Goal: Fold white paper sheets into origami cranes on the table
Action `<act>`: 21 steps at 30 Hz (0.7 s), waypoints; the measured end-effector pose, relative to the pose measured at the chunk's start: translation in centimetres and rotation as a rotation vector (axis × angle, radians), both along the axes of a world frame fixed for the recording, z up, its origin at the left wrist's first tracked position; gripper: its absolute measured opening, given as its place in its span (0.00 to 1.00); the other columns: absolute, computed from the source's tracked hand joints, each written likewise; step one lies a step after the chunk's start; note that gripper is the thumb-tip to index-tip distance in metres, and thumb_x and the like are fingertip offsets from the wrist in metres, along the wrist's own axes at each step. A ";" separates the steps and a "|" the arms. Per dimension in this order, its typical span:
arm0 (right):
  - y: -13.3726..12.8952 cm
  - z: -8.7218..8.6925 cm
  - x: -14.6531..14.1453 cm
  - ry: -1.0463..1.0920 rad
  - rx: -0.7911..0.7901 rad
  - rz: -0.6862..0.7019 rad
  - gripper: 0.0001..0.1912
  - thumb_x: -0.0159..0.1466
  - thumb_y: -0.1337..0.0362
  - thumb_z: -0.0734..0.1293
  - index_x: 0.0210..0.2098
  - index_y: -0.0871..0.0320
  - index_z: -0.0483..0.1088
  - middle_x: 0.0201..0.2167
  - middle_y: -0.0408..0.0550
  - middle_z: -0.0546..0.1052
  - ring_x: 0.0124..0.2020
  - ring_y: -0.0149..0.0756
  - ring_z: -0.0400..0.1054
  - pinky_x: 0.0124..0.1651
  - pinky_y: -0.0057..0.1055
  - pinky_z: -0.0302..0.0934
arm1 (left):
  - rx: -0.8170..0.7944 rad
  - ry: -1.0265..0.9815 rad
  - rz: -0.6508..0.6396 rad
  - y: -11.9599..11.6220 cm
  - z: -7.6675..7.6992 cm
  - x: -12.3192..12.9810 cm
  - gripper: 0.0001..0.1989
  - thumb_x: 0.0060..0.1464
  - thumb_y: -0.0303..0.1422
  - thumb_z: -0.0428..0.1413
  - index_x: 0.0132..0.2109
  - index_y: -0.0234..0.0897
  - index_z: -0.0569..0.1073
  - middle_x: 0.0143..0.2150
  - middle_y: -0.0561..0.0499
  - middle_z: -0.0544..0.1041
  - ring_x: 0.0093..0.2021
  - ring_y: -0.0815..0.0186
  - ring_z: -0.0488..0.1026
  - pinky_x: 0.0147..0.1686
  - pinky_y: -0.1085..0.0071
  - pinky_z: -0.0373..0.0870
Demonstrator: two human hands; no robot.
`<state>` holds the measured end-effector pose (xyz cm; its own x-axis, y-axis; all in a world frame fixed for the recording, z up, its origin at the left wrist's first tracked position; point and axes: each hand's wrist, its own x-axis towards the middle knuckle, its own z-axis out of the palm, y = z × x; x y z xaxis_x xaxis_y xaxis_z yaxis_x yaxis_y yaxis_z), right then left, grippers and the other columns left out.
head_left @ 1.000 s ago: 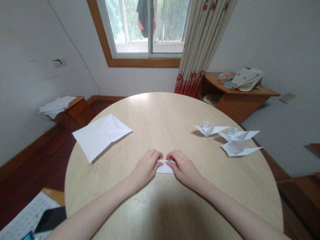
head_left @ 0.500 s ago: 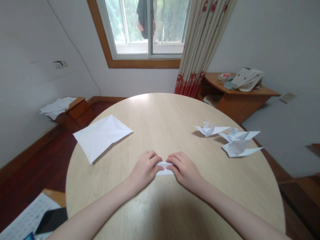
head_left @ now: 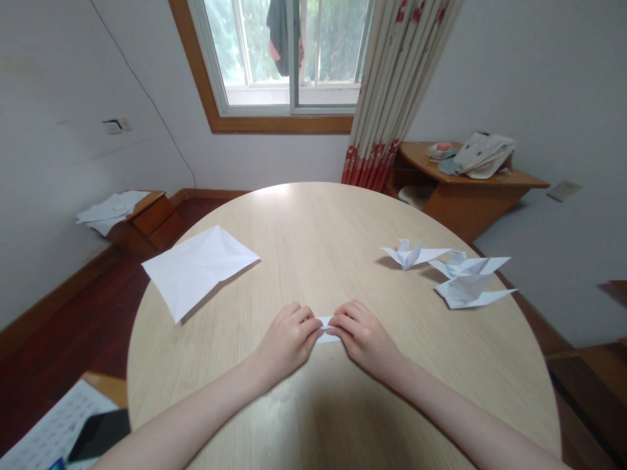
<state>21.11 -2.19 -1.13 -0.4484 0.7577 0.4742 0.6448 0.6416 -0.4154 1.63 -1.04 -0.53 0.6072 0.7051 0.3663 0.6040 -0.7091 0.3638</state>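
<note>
A small folded piece of white paper (head_left: 327, 337) lies on the round wooden table (head_left: 304, 241), close in front of me. My left hand (head_left: 292, 334) pinches its left part between thumb and fingers. On the other side my right hand (head_left: 362, 333) grips the right part the same way. A narrow fold stands up between the thumbs; the paper's outer ends are hidden under my fingers. To the left rests a larger creased white sheet (head_left: 200, 271). Several folded paper cranes sit at the right, among them a smaller one (head_left: 409, 253) and a nearer one (head_left: 465, 292).
Past the table's right rim stands a wooden desk (head_left: 470, 196) with a cloth bag (head_left: 484, 155). A small cabinet (head_left: 151, 219) with papers is at the left. At lower left lie a dark phone (head_left: 100, 434) and a printed sheet (head_left: 63, 418). A curtain (head_left: 392, 98) hangs beside the window.
My thumbs and fingers have come closer together on the small paper, and a raised fold now shows between them. The large sheet and the cranes lie where they were.
</note>
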 end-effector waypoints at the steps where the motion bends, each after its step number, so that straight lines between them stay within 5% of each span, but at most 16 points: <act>1: 0.0 0.1 0.1 -0.021 0.010 0.015 0.10 0.69 0.66 0.60 0.32 0.57 0.69 0.30 0.50 0.73 0.35 0.40 0.65 0.37 0.36 0.61 | 0.017 0.020 -0.013 0.0 0.0 0.0 0.10 0.63 0.30 0.51 0.35 0.35 0.76 0.32 0.49 0.75 0.34 0.63 0.68 0.35 0.67 0.66; 6: 0.1 0.7 0.3 -0.078 0.030 0.004 0.09 0.69 0.62 0.60 0.35 0.57 0.69 0.31 0.50 0.75 0.35 0.42 0.66 0.38 0.38 0.59 | 0.069 0.004 -0.030 0.2 0.4 -0.5 0.14 0.64 0.31 0.49 0.33 0.35 0.76 0.28 0.49 0.75 0.31 0.63 0.68 0.32 0.67 0.63; 11: 0.4 1.3 1.1 0.152 0.163 -0.181 0.18 0.66 0.58 0.62 0.53 0.56 0.62 0.46 0.56 0.72 0.46 0.48 0.66 0.48 0.46 0.59 | 0.085 -0.175 0.034 0.6 1.0 -1.1 0.15 0.65 0.33 0.48 0.33 0.34 0.76 0.28 0.47 0.76 0.31 0.64 0.69 0.32 0.68 0.63; 16: 1.0 1.0 1.9 0.452 0.193 -0.280 0.18 0.69 0.59 0.57 0.57 0.56 0.58 0.47 0.56 0.69 0.46 0.45 0.65 0.46 0.44 0.61 | -0.302 -0.529 0.190 1.0 1.4 -0.9 0.12 0.59 0.36 0.55 0.31 0.35 0.77 0.29 0.50 0.77 0.30 0.66 0.71 0.32 0.72 0.64; 21: 0.6 0.9 1.0 0.288 0.063 -0.105 0.12 0.69 0.59 0.58 0.48 0.55 0.65 0.43 0.54 0.73 0.45 0.45 0.65 0.46 0.43 0.61 | -0.740 -0.796 0.170 0.6 2.0 -0.2 0.15 0.49 0.43 0.62 0.34 0.33 0.76 0.28 0.50 0.76 0.26 0.69 0.70 0.27 0.75 0.63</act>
<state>22.14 -1.57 -0.25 -0.2096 0.7576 0.6182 0.5704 0.6083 -0.5520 1.42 -0.40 1.45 0.2591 0.9638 0.0625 0.0769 -0.0851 0.9934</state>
